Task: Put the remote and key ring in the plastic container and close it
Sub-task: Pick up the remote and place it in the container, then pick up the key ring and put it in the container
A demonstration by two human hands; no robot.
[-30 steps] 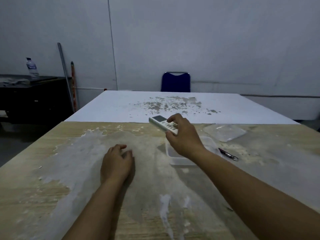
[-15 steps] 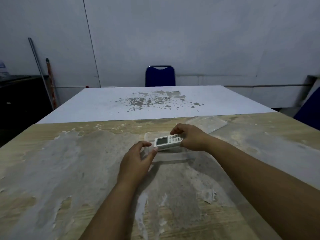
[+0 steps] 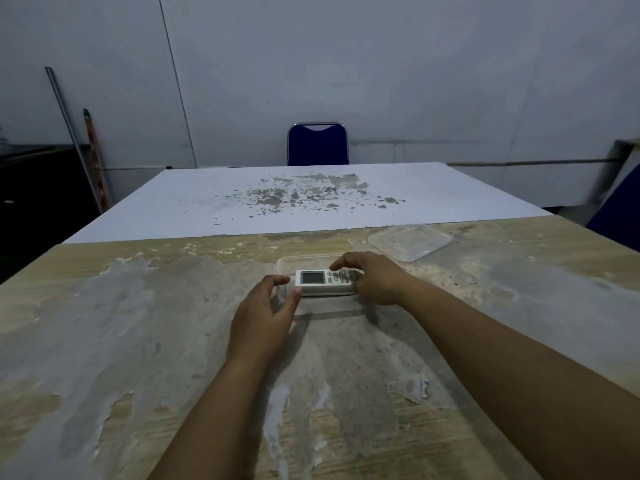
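Note:
A white remote (image 3: 320,281) with a grey screen lies lengthwise across the clear plastic container (image 3: 304,262) on the worn wooden table (image 3: 138,323). My right hand (image 3: 374,278) grips the remote's button end, fingers curled over it. My left hand (image 3: 265,313) cups the container's left end, thumb touching the remote's screen end. The clear lid (image 3: 410,241) rests upside down to the right, behind my right hand. The key ring is hidden from view.
A white table (image 3: 294,199) with grey flaking patches adjoins the far edge. A blue chair (image 3: 318,144) stands behind it. Metal and wooden poles (image 3: 86,143) lean on the wall at left, beside a dark cabinet (image 3: 38,188).
My right hand carried the remote from mid-air down onto the container. My left hand left the table and took the container's left end. The view shifted right.

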